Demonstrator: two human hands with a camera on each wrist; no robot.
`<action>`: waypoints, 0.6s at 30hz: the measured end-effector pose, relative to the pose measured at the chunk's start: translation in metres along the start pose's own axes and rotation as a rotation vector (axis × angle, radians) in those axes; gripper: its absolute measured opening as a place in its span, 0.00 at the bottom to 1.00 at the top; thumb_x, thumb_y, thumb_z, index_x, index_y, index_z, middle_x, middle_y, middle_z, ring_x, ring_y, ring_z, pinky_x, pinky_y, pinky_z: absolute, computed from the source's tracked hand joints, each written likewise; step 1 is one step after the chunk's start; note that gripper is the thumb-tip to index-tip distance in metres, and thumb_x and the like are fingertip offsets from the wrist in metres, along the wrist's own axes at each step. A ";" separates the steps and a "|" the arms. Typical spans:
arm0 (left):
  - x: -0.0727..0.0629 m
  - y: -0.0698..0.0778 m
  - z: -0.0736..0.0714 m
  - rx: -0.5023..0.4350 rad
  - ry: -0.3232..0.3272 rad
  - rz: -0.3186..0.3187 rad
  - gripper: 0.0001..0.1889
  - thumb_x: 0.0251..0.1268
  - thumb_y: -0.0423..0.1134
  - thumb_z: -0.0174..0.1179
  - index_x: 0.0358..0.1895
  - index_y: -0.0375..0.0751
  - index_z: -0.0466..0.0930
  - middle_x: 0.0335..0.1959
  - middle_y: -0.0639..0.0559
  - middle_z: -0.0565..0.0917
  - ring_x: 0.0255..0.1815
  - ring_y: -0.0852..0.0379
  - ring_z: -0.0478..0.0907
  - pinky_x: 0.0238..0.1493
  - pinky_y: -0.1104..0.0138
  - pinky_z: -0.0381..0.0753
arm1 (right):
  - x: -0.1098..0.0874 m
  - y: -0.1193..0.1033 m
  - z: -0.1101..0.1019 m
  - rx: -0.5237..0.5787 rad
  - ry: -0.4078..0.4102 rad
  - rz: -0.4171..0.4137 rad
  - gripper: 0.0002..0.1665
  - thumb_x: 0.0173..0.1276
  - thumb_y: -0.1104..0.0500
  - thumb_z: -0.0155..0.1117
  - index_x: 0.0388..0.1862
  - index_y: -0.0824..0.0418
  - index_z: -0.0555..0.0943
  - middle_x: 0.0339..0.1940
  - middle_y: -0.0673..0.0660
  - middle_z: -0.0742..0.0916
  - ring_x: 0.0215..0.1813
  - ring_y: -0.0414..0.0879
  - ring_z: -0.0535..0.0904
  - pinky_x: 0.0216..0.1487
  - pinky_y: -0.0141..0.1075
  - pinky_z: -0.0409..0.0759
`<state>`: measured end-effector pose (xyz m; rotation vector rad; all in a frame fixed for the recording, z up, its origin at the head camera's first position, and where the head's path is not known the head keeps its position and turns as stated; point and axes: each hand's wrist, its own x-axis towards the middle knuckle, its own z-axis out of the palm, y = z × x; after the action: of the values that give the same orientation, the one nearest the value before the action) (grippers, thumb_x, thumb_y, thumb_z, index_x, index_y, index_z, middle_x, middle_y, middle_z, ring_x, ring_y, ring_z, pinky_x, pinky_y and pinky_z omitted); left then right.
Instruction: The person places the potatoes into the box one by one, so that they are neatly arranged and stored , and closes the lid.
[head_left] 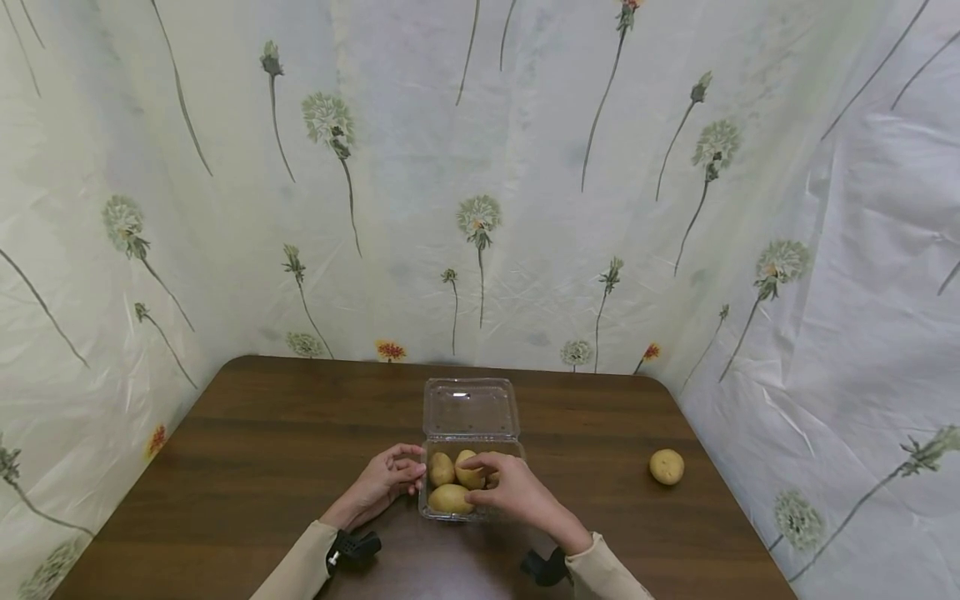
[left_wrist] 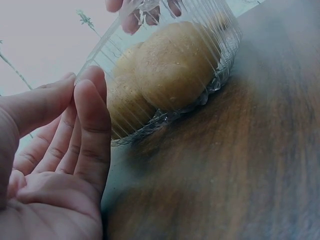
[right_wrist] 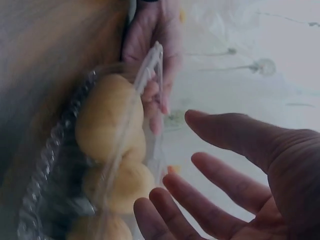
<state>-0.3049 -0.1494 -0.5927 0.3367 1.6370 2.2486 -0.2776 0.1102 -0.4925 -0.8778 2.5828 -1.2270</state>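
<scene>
A clear plastic clamshell container (head_left: 472, 439) sits on the table with its lid (head_left: 471, 408) raised at the back. Several potatoes (head_left: 451, 499) lie inside; one at the right is partly hidden by a hand. My left hand (head_left: 384, 483) is at the container's left side, and in the left wrist view its thumb and index finger (left_wrist: 92, 110) pinch the rim. Over the container's right part hovers my right hand (head_left: 517, 492). The right wrist view shows its fingers (right_wrist: 200, 200) apart and relaxed, holding nothing, above the potatoes (right_wrist: 107, 117).
A single potato (head_left: 667, 467) lies on the right side of the brown wooden table (head_left: 300, 417). A flower-printed curtain (head_left: 405, 292) hangs behind the table and along both sides. Each wrist wears a black camera mount (head_left: 356, 548).
</scene>
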 end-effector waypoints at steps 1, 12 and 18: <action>0.000 0.000 0.000 -0.001 -0.001 -0.002 0.20 0.68 0.30 0.57 0.59 0.30 0.64 0.30 0.55 0.82 0.29 0.62 0.80 0.32 0.73 0.79 | -0.001 0.000 -0.003 0.012 -0.007 0.000 0.23 0.59 0.60 0.72 0.54 0.65 0.80 0.52 0.63 0.85 0.53 0.61 0.80 0.52 0.56 0.79; 0.000 0.002 0.001 0.001 -0.003 0.005 0.19 0.69 0.30 0.56 0.59 0.30 0.63 0.30 0.55 0.82 0.29 0.62 0.80 0.32 0.73 0.79 | -0.021 0.014 -0.040 -0.004 0.039 0.061 0.25 0.60 0.51 0.72 0.55 0.59 0.80 0.54 0.61 0.84 0.54 0.59 0.81 0.50 0.50 0.81; -0.001 0.001 0.001 -0.004 -0.012 0.010 0.18 0.69 0.29 0.55 0.58 0.32 0.64 0.30 0.56 0.82 0.29 0.62 0.80 0.32 0.73 0.79 | -0.036 0.023 -0.056 -0.006 0.069 0.137 0.26 0.60 0.46 0.71 0.56 0.51 0.80 0.57 0.59 0.83 0.55 0.58 0.80 0.48 0.42 0.83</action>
<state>-0.3040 -0.1492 -0.5912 0.3575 1.6278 2.2534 -0.2795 0.1789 -0.4769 -0.6580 2.6510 -1.2332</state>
